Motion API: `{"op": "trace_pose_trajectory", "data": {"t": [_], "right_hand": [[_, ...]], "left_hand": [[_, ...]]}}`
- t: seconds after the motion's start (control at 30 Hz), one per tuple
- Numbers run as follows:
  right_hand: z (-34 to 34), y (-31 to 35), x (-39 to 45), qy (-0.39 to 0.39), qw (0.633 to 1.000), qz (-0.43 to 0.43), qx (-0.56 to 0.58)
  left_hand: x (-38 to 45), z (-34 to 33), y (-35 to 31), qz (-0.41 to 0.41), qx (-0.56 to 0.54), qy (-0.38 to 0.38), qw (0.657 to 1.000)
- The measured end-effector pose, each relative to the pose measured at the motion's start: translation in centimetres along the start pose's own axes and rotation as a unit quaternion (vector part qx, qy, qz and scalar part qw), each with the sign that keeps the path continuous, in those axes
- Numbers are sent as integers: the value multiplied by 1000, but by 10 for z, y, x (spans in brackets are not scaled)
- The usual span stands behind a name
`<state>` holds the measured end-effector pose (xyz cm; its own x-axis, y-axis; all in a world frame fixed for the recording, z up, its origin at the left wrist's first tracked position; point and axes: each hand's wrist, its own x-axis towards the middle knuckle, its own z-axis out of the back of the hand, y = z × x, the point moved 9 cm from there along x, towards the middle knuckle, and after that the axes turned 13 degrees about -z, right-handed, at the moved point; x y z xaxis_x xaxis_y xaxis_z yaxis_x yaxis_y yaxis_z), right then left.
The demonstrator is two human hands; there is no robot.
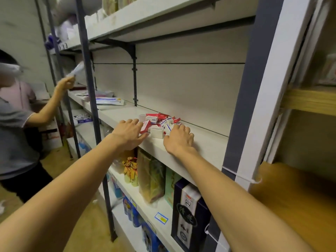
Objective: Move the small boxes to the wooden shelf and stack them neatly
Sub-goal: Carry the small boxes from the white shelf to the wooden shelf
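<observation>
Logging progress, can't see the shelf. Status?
Both hands at the box pile: left hand and right hand cupping its sides. Small boxes jumbled on white shelf. Wooden shelf right, nothing blocking.

Both forearms are bare to the frame's edge, and the left hand (130,135) and right hand (179,140) wear nothing.

Both arms outstretched; left hand (130,134) and right hand (179,140) palms down, fingers seemingly relaxed.

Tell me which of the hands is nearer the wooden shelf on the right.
Right. The right hand rests beside the small boxes, closer to the wooden shelf; the left hand lies farther away, across the pile.
</observation>
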<state>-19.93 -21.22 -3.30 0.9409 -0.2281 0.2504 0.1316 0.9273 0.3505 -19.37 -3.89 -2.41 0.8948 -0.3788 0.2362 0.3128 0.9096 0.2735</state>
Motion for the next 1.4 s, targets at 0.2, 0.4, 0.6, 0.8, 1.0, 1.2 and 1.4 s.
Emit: {"op": "trace_pose_trajectory", "data": {"t": [0.2, 0.4, 0.6, 0.8, 1.0, 1.2, 1.4], "right_hand": [[-22, 10, 42, 15, 987, -65, 148], [-27, 39, 110, -23, 993, -45, 111], [-46, 76, 182, 2, 994, -63, 85], [-78, 111, 236, 89, 991, -51, 87], [-112, 126, 264, 198, 978, -50, 42], [-124, 120, 281, 216, 974, -13, 66], [-122, 103, 290, 182, 974, -7, 137]], "left_hand": [[42, -19, 38, -4, 13, 12, 1000], [112, -34, 76, -41, -30, -22, 998], [179, -67, 125, -85, -97, -22, 991], [234, -94, 163, -121, -182, -32, 975], [254, -97, 163, -175, -265, 23, 948], [252, -99, 151, -230, -228, 20, 946], [251, -95, 142, -250, -212, -34, 944]]}}
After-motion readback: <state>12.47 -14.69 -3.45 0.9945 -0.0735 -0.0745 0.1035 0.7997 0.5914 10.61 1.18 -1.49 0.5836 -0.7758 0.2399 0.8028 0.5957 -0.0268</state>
